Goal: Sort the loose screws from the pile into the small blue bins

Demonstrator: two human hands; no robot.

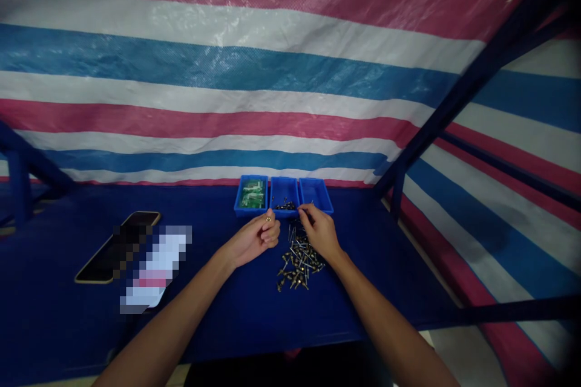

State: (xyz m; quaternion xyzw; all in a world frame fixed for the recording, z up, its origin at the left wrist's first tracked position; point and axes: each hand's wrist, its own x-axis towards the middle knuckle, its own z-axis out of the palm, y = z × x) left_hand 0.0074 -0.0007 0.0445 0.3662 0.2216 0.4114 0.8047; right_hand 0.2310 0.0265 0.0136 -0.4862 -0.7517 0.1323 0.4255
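My left hand [255, 238] is closed, its fingers curled in. A small gold-coloured ring-like piece shows by its thumb and forefinger; whether it is held or worn I cannot tell. My right hand [321, 232] has thumb and forefinger pinched together at the front of the bins, and what is between them is too small to make out. Between and below the hands lies a loose pile of small metal pieces [299, 257], with silvery shanks and brass-coloured ends. Just beyond the fingertips, the middle blue bin [285, 184] holds several small dark metal pieces.
The left blue bin [236, 198] contains green-and-clear packets [253, 193]. On its other side stands the right blue bin [316, 193]. A phone [102, 254] and a pixelated white object [158, 266] lie on the blue table [218, 314]. Dark blue frame bars [422, 139] and striped sheeting surround it.
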